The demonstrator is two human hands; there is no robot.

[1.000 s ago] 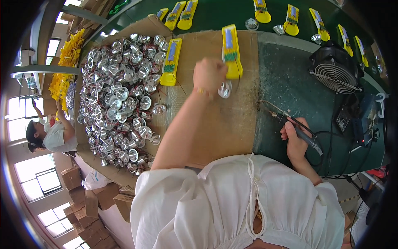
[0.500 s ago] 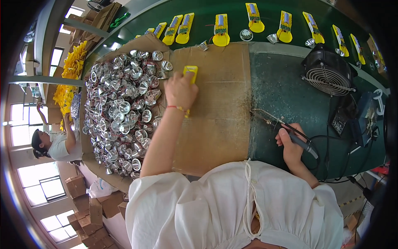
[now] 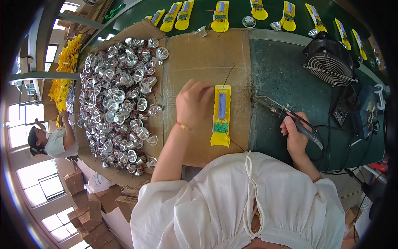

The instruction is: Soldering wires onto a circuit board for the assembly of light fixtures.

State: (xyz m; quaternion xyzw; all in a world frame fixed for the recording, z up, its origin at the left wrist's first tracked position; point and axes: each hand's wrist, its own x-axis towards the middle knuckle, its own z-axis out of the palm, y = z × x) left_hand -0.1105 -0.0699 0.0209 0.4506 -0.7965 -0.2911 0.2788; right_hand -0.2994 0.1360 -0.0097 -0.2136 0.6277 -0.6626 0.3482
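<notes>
A yellow plastic housing (image 3: 220,140) lies lengthwise on the cardboard sheet. It carries a blue-purple cylindrical cell (image 3: 222,106), a green circuit board (image 3: 220,127) and thin loose wires. Just left of its far end is my left hand (image 3: 191,103), fingers bent and thumb a little apart, with nothing visible held; whether the fingertips touch the housing's edge is unclear. My right hand (image 3: 297,135) is wrapped round the grey handle of a soldering iron (image 3: 307,135). The iron's thin bent metal tip points left, above the boundary of cardboard and green mat, apart from the housing.
Many silver reflector cups (image 3: 118,99) are heaped in a cardboard tray at left. Several yellow housings (image 3: 219,23) line the far edge. A black fan (image 3: 331,62) stands at right beside cables and a small dark tray (image 3: 343,112). Another person (image 3: 54,139) works at far left.
A yellow housing now lies face up at the middle of the cardboard, wires showing; before, it was under my left hand farther back. That hand moved nearer and right. The iron stays in my right hand.
</notes>
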